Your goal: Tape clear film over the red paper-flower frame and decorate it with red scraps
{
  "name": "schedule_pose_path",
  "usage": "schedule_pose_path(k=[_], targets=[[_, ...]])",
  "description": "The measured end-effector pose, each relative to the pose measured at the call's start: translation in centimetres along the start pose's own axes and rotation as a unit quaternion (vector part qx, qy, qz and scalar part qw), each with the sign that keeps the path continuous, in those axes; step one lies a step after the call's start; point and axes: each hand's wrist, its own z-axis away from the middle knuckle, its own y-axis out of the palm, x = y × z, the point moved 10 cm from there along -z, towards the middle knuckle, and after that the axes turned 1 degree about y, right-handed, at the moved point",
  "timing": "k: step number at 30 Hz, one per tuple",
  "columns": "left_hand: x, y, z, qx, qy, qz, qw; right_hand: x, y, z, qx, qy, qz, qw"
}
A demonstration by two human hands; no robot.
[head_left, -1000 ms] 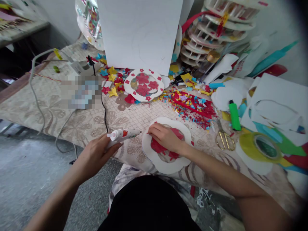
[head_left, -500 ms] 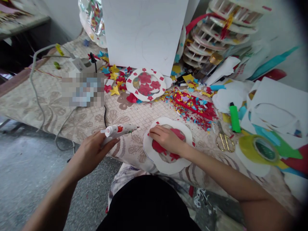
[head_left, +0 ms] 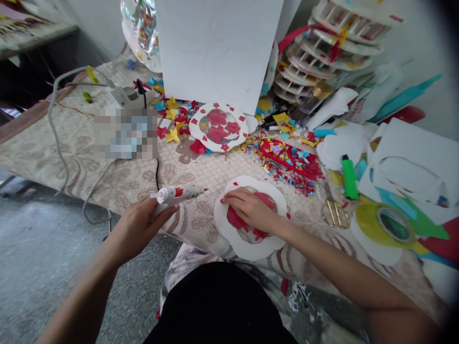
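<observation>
My left hand (head_left: 143,222) is wrapped around a white hot glue gun (head_left: 179,193) with an orange patch. Its nozzle points right, a short way left of a white scalloped paper piece (head_left: 240,248). That piece lies near the table's front edge, its middle filled with red flower shapes (head_left: 263,200) on a see-through window. A few small red squares (head_left: 235,184) sit on its rim. My right hand (head_left: 251,208) rests over the piece, fingers together, tips at the left part of the rim. A speck of red shows at the fingertips; what they pinch is hidden.
Behind lies a similar finished-looking flower disc (head_left: 193,129), beside paper stars (head_left: 172,135) and heaped scraps (head_left: 287,153). Gold-handled scissors (head_left: 335,213), a green marker (head_left: 349,177) and yellow tape (head_left: 369,222) lie right. A white board (head_left: 215,52) and tiered model (head_left: 322,52) stand behind; cables run left.
My right hand's fingers have shifted very slightly on the rim. The glue gun stays in place in my left hand. The view has moved a little.
</observation>
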Motion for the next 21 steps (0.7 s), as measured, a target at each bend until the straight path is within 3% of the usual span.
schedule_pose_path(k=[17,21], targets=[[1.3,1.0,-0.7,0.007,-0.045,0.020,0.999,-0.1,0.3,0.0,0.004,-0.008,0.016,1.000],[1.8,1.5,-0.8,0.005,-0.050,0.029,0.998,-0.4,-0.1,-0.1,0.000,0.011,-0.027,1.000]])
